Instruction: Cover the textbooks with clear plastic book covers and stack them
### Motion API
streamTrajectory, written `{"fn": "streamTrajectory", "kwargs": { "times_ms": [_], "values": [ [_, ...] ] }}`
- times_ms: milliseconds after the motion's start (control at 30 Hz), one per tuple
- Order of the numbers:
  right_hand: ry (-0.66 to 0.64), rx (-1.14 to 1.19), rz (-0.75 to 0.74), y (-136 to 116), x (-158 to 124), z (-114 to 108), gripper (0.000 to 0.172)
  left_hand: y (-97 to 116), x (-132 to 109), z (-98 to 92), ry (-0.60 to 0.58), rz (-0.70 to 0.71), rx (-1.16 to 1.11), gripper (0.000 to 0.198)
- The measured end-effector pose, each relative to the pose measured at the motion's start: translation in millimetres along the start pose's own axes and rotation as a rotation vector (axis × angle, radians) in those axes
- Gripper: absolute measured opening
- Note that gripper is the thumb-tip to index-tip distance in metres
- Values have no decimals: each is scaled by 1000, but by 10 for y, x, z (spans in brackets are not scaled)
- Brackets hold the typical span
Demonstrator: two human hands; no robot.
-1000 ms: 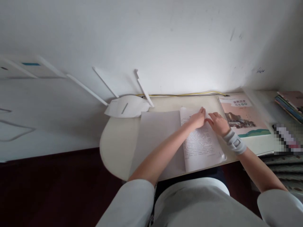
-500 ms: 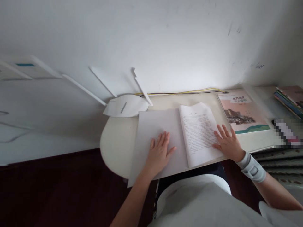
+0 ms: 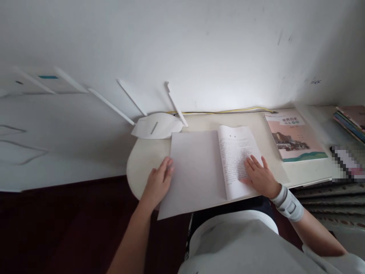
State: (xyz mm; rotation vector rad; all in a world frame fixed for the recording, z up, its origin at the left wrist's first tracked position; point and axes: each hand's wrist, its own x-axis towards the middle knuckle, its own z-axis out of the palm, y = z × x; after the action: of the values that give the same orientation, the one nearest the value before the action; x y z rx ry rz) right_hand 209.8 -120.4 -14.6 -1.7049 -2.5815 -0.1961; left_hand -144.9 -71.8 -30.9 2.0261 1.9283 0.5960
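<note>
An open book (image 3: 196, 171) lies on the white desk, with a blank page on the left and a printed page (image 3: 232, 160) on the right. The lower left corner of the blank side juts past the desk's front edge. At the left edge of the blank side is my left hand (image 3: 158, 182), its fingers bent and close together against that edge. My right hand (image 3: 261, 177) rests flat on the printed page, fingers stretched out, with a grey-white band (image 3: 288, 203) around the wrist.
A white router (image 3: 158, 125) with raised antennas stands at the desk's back left. To the right lies a pink-covered textbook (image 3: 295, 139). Several stacked books (image 3: 349, 123) are at the far right, near a blurred-out object (image 3: 346, 163). Cables (image 3: 228, 111) run along the wall.
My left hand has moved left from the middle of the blank page to its outer edge. My right hand has slid left, further onto the printed page. The view has shifted slightly.
</note>
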Motion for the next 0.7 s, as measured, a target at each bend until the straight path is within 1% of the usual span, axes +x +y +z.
{"fn": "streamTrajectory", "kwargs": {
  "times_ms": [67,133,233,333,400,433,467,533,567,633,700],
  "values": [
    [-2,-4,-3,-7,31,23,61,-57,-37,-10,6,-26,-121,56],
    [-2,-4,-6,-22,54,51,62,-30,-64,-3,22,-101,-293,60],
    [5,-7,-17,-35,56,93,64,57,-38,-19,117,-252,-677,64],
    [27,-15,-21,-30,39,127,65,100,57,-93,239,-394,-1041,56],
    [33,-18,-24,-27,31,141,65,100,125,-150,250,-430,-1219,49],
    [32,-20,-25,-27,28,145,65,98,153,-173,227,-434,-1269,46],
    [30,-21,-26,-27,27,148,65,98,174,-189,184,-434,-1279,44],
    [26,-25,-26,-30,27,150,66,107,190,-200,85,-408,-1162,42],
    [28,-26,-23,-33,28,149,66,114,184,-195,41,-372,-1058,42],
    [35,-27,-19,-37,33,145,66,121,150,-168,-40,-257,-833,48],
    [44,-25,-19,-38,38,137,66,97,95,-121,-84,-148,-630,56]
  ]
}}
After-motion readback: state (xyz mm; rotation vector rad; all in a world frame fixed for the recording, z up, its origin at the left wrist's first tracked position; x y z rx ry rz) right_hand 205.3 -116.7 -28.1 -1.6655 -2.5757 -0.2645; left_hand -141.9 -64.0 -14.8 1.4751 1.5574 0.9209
